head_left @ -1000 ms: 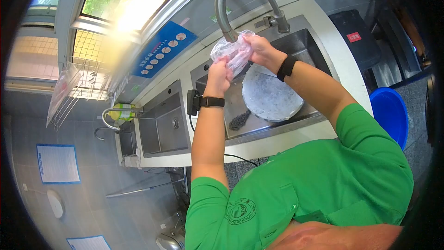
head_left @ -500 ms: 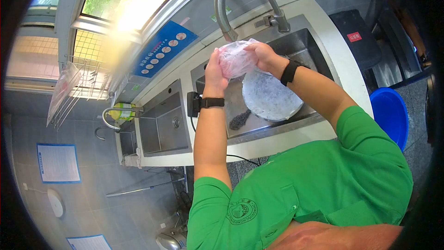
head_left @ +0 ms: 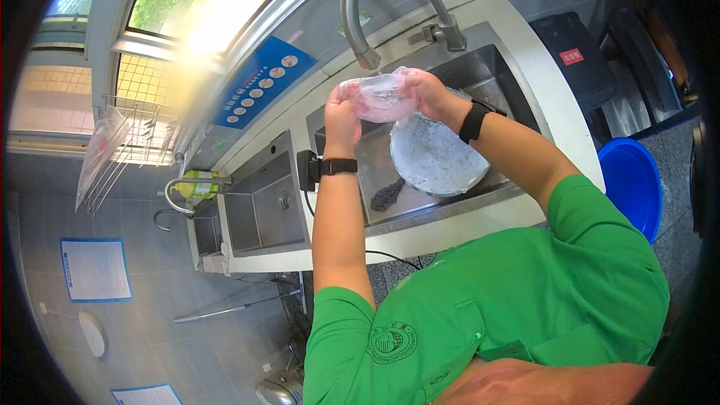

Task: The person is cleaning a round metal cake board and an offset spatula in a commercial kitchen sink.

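Observation:
A thin, translucent pinkish plastic bag (head_left: 384, 97) is stretched between my hands under the faucet spout (head_left: 367, 58). My left hand (head_left: 343, 114) grips its left side with the fingers curled in. On the other side, my right hand (head_left: 427, 93) pinches the bag's edge. The bag's mouth looks spread toward the spout; whether water runs into it is hard to make out. Below my hands, a round whitish-grey thing, like a basin with cloudy contents (head_left: 437, 156), sits in the sink (head_left: 360, 214). A dark scouring pad (head_left: 386, 195) lies beside it.
To the left is a second sink (head_left: 262, 202), with another faucet (head_left: 180, 193) and a yellow-green bottle (head_left: 199, 184) beyond. A blue tub (head_left: 631, 189) stands on the floor at right, near a black bin (head_left: 576, 60). A wire rack (head_left: 135, 142) hangs by the window.
The bag was bunched up between my hands; now it is spread wider with its mouth opened under the spout. My left hand has shifted slightly left and down.

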Tool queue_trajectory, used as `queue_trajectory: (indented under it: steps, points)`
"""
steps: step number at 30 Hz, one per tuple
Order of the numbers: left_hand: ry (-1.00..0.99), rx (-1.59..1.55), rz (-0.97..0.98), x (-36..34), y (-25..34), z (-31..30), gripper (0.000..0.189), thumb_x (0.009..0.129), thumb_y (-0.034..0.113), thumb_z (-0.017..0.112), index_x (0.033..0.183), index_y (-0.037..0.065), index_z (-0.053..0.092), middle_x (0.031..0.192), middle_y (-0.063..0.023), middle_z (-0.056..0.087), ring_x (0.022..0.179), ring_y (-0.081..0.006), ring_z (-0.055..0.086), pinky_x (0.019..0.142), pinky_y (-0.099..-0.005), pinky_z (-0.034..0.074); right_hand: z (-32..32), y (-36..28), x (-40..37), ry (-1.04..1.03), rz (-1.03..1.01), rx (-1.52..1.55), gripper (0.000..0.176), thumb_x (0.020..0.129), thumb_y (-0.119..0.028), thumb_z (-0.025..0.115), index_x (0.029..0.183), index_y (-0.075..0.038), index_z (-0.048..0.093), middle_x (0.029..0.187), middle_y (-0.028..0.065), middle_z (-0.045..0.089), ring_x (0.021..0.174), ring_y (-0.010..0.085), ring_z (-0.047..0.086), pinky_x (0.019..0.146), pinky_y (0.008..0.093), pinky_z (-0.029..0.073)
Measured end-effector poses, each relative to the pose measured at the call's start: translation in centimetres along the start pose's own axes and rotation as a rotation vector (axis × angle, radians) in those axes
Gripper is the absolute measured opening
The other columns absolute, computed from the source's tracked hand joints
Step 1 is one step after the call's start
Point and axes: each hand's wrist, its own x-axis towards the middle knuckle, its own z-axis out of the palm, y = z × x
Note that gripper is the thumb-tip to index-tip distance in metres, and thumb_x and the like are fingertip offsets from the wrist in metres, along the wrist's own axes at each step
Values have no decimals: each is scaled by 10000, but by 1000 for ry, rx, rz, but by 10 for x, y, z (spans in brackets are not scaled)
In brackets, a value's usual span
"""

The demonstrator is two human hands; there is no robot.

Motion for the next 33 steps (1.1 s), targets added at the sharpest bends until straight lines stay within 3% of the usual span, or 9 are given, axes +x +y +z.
queue_trajectory:
  steps: [2, 6, 12, 14, 17, 20, 22, 25, 33]
  points:
    - [5, 79, 0, 2, -1, 2, 249, 812, -40, 418, 1032, 1, 527, 1009, -103, 563, 892, -195, 552, 810, -322, 440, 4, -3, -2, -49, 100, 149, 199, 722, 60, 506, 905, -15, 513, 824, 86, 552, 775, 203, 559, 713, 324, 466]
    - [62, 62, -10, 9, -7, 6, 290, 789, -51, 409, 1055, 3, 512, 1019, -106, 557, 910, -204, 549, 825, -327, 437, 0, 1, 10, 33, -83, -112, 92, 784, -23, 526, 875, -33, 512, 814, 80, 561, 716, 160, 541, 660, 284, 458]
    - [-55, -176, -343, 10, -14, 24, 293, 845, 151, 524, 1109, 30, 485, 1034, -97, 553, 885, -192, 564, 765, -310, 466, -14, -3, 26, -10, -126, -109, 95, 849, -86, 482, 926, -32, 500, 848, 84, 556, 737, 159, 538, 665, 296, 460]
    - [-250, 124, -350, 9, -17, 33, 361, 849, 263, 544, 1090, 2, 482, 938, -80, 560, 817, -166, 570, 697, -308, 486, -10, -6, 27, -29, -102, -53, 124, 872, -107, 465, 965, -29, 489, 893, 94, 552, 796, 188, 556, 727, 320, 474]
    - [-81, 193, -425, 20, -22, 20, 292, 883, 209, 482, 1084, -3, 495, 1018, -106, 564, 866, -200, 577, 735, -325, 484, 6, -16, 23, 55, -19, 81, 92, 851, -72, 454, 919, -32, 502, 800, 85, 558, 701, 180, 551, 664, 313, 476]
    - [60, 94, -309, 21, -20, 20, 266, 896, 171, 447, 1063, -29, 499, 997, -114, 572, 850, -212, 580, 731, -336, 485, 11, -23, 20, -42, -1, 132, 138, 815, -59, 508, 945, -14, 509, 829, 101, 571, 728, 211, 574, 712, 333, 480]
    - [69, 61, -287, 22, -22, 18, 255, 897, 158, 436, 1058, -30, 499, 990, -119, 572, 850, -218, 580, 731, -341, 485, 22, -25, 9, -153, -33, -186, 185, 755, -12, 547, 939, 0, 535, 862, 116, 587, 755, 221, 588, 723, 341, 479]
    - [56, 33, -232, 26, -28, 13, 227, 890, 117, 420, 1043, -31, 501, 980, -130, 572, 855, -233, 581, 736, -355, 487, 10, -9, 21, -52, 53, -466, 224, 699, 43, 553, 919, 1, 564, 883, 126, 598, 779, 224, 596, 714, 348, 484]
    - [124, -194, -181, 24, -19, 24, 201, 803, -14, 390, 970, -21, 502, 909, -140, 575, 806, -260, 597, 685, -387, 514, 3, 3, 39, 145, -15, -147, 203, 728, 33, 426, 895, 24, 541, 877, 146, 565, 793, 257, 579, 661, 405, 486]
